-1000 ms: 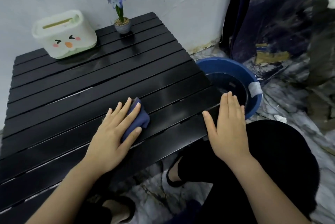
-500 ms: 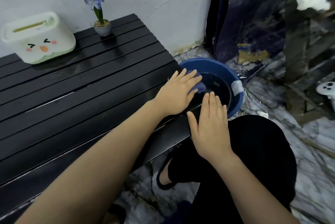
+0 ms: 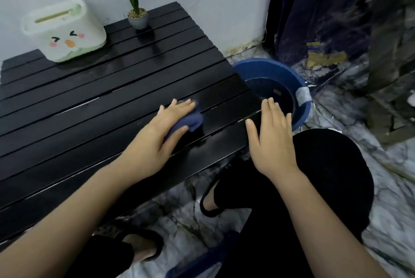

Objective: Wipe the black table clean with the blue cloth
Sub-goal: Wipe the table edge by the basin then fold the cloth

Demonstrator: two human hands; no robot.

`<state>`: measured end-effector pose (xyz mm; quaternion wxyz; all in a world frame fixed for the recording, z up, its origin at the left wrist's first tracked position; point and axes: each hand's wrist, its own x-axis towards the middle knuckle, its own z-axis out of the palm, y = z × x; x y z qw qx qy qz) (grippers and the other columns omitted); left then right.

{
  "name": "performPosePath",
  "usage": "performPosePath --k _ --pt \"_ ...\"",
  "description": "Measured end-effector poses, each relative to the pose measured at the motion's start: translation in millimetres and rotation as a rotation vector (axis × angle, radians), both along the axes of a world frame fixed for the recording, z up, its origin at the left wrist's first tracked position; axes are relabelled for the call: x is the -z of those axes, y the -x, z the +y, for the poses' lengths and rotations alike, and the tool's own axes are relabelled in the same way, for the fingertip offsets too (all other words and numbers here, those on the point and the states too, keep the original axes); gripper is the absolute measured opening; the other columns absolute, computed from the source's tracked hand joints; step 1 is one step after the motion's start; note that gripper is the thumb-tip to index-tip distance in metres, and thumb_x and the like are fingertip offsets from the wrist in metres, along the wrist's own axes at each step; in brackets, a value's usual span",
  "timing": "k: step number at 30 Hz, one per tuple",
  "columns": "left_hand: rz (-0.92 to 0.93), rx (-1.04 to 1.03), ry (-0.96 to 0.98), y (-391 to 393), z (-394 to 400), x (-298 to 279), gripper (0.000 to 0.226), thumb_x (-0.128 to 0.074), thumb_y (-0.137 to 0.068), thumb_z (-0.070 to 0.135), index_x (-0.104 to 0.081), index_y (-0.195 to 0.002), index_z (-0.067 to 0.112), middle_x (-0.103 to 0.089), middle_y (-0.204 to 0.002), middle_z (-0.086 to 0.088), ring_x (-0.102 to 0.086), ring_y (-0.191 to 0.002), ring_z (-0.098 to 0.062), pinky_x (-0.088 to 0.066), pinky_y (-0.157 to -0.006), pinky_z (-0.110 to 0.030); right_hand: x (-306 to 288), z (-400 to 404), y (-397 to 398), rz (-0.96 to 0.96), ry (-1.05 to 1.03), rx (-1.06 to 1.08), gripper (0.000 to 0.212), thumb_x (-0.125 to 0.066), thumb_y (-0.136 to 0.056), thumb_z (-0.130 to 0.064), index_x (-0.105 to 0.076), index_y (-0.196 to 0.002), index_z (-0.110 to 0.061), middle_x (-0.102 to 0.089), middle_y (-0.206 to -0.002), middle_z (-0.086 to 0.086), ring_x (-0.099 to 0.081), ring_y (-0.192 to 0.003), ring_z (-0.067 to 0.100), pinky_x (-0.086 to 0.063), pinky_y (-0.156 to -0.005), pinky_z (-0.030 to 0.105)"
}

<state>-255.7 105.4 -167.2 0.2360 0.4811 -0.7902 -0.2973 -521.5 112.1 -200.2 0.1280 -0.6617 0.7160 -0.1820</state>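
Observation:
The black slatted table fills the left half of the view. My left hand presses the bunched blue cloth flat against the slats near the table's right front part, fingers spread over it. My right hand lies flat, palm down and fingers together, on the table's right front corner, holding nothing.
A blue basin with dark water stands on the floor against the table's right edge. A white tissue box with a face and a small potted blue flower sit at the table's back. My knees and slippers are below the front edge.
My left hand swept the cloth right to the table's edge by the basin, then came back left onto the slats. My right hand stayed on the corner.

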Motion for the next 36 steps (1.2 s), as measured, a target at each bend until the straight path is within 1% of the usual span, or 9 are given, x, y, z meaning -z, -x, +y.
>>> performPosePath --k 3,6,12,17,24,29,31,32,36 --pt "-0.165 0.039 0.074 -27 47 13 0.052 -0.041 -0.104 0.03 -0.031 -0.155 0.024 -0.027 -0.163 0.012 -0.013 -0.155 -0.016 -0.013 -0.126 -0.046 1 1 2 -0.01 0.009 0.035 0.067 -0.03 -0.104 -0.044 -0.019 -0.156 -0.004 -0.018 -0.164 0.014 -0.012 -0.153 0.026 -0.004 -0.125 0.048" --pt "-0.309 0.086 0.165 -15 61 25 0.054 -0.041 -0.104 0.031 -0.03 -0.156 0.021 -0.026 -0.164 0.006 -0.012 -0.155 -0.021 -0.013 -0.125 -0.049 3 1 5 -0.035 -0.009 0.076 0.067 -0.03 -0.104 -0.045 -0.021 -0.155 -0.003 -0.025 -0.162 0.016 -0.017 -0.152 0.028 -0.007 -0.125 0.049" --pt "-0.388 0.189 0.229 46 26 30 0.056 -0.037 -0.106 0.033 -0.024 -0.158 0.019 -0.02 -0.166 0.002 -0.013 -0.155 -0.024 -0.013 -0.126 -0.043 3 3 6 -0.113 -0.015 0.077 0.062 -0.033 -0.105 -0.041 -0.023 -0.154 -0.004 -0.035 -0.157 0.017 -0.024 -0.149 0.028 -0.014 -0.124 0.046" --pt "-0.399 0.276 0.241 86 -14 30 0.056 -0.035 -0.106 0.034 -0.023 -0.158 0.018 -0.019 -0.166 -0.001 -0.014 -0.154 -0.026 -0.013 -0.126 -0.044 -2 6 7 -0.2 -0.017 0.067 0.056 -0.035 -0.106 -0.033 -0.024 -0.154 -0.005 -0.034 -0.157 0.016 -0.026 -0.147 0.028 -0.022 -0.121 0.048" --pt "-0.359 0.262 0.233 124 -50 26 0.053 -0.038 -0.107 0.03 -0.027 -0.157 0.015 -0.023 -0.165 -0.004 -0.017 -0.153 -0.031 -0.012 -0.124 -0.044 -5 7 12 -0.269 -0.005 0.046 0.047 -0.034 -0.105 -0.011 -0.029 -0.15 0.0 -0.039 -0.152 0.018 -0.033 -0.144 0.028 -0.028 -0.118 0.048" --pt "-0.363 0.213 0.228 145 -71 23 0.052 -0.037 -0.107 0.03 -0.028 -0.156 0.018 -0.027 -0.164 -0.004 -0.018 -0.153 -0.031 -0.011 -0.123 -0.043 -3 5 13 -0.289 0.013 0.051 0.046 -0.036 -0.105 -0.014 -0.032 -0.149 0.0 -0.042 -0.149 0.016 -0.036 -0.141 0.028 -0.031 -0.117 0.046" --pt "-0.273 0.171 0.18 150 -75 21 0.05 -0.039 -0.107 0.028 -0.032 -0.155 0.016 -0.033 -0.161 -0.005 -0.023 -0.151 -0.029 -0.014 -0.124 -0.042 -2 5 11 -0.254 0.009 0.058 0.048 -0.036 -0.105 -0.016 -0.031 -0.149 0.001 -0.041 -0.151 0.018 -0.034 -0.142 0.029 -0.029 -0.118 0.047" --pt "-0.143 0.135 0.114 151 -76 18 0.048 -0.04 -0.107 0.026 -0.035 -0.153 0.013 -0.038 -0.159 -0.006 -0.028 -0.15 -0.028 -0.018 -0.124 -0.042 -2 4 10 -0.229 0.01 0.057 0.048 -0.036 -0.105 -0.016 -0.03 -0.149 0.001 -0.04 -0.151 0.019 -0.033 -0.143 0.03 -0.027 -0.119 0.048" --pt "0.642 -0.218 -0.355 137 -78 -7 0.042 -0.043 -0.107 0.023 -0.048 -0.145 0.007 -0.057 -0.142 -0.01 -0.055 -0.13 -0.022 -0.042 -0.112 -0.038 -9 3 -2 -0.078 0.045 0.031 0.052 -0.036 -0.105 -0.021 -0.028 -0.151 0.001 -0.035 -0.157 0.019 -0.022 -0.15 0.03 -0.009 -0.124 0.049"
